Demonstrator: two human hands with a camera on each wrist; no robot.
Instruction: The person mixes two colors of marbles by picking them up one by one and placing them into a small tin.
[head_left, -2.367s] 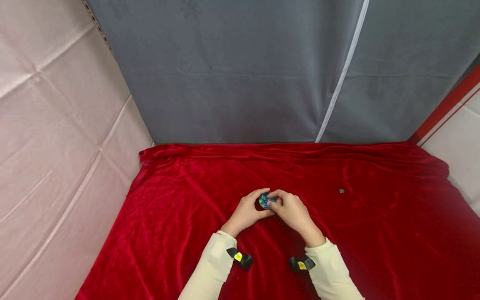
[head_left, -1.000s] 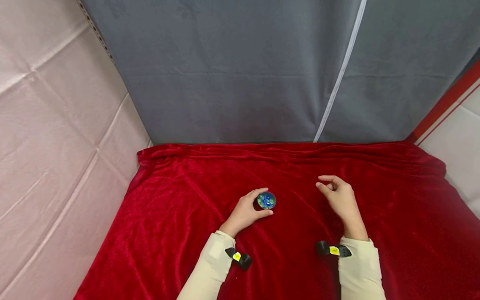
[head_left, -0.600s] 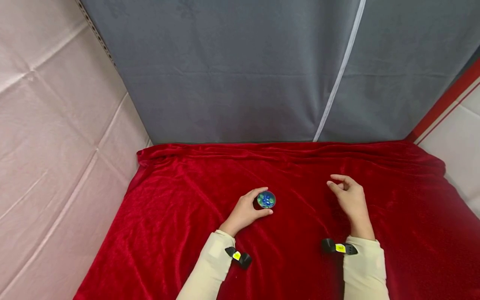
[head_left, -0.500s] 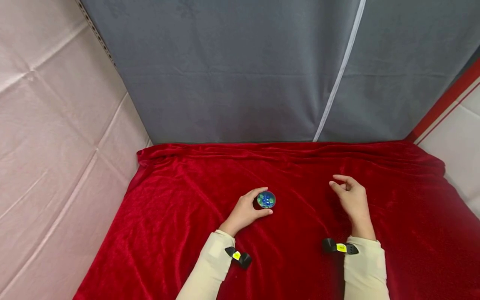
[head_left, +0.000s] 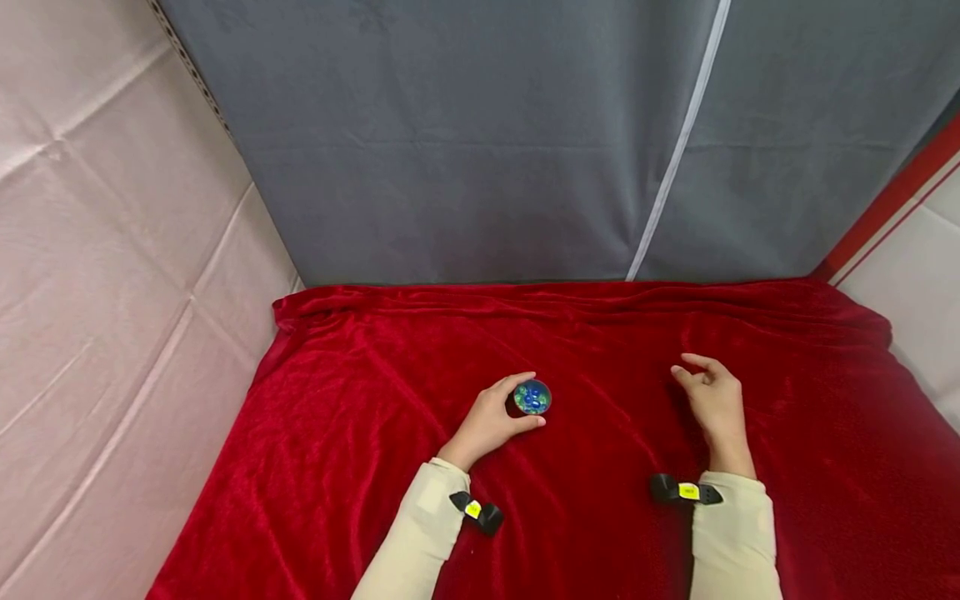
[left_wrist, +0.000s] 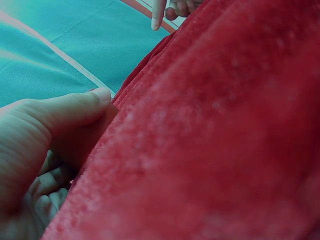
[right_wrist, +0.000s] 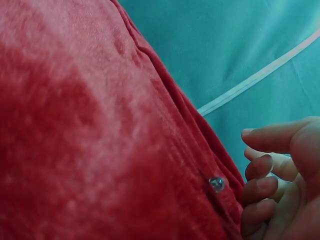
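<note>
A small round bowl (head_left: 546,407) with several blue and green shiny marbles in it stands on the red cloth in the head view. My left hand (head_left: 486,423) curves around its left side, thumb at the near edge and fingers at the far edge. In the left wrist view the bowl is largely hidden behind the thumb. To the right, my right hand (head_left: 716,408) is low over the cloth with loosely bent fingers and nothing between them. A clear glass marble (right_wrist: 216,184) lies on the cloth close to its fingers in the right wrist view; the hand hides it in the head view.
Wrinkled red velvet cloth (head_left: 420,367) covers the table, bunched into folds at the far edge. Behind it hangs a grey curtain (head_left: 465,167) with a white strip. A pale wall covering (head_left: 112,333) stands on the left. Both wrists wear small black cameras.
My right hand has left the bowl and moved right to where the marble was seen lying, drifting slightly further right lately. My left hand has stayed around the bowl.
</note>
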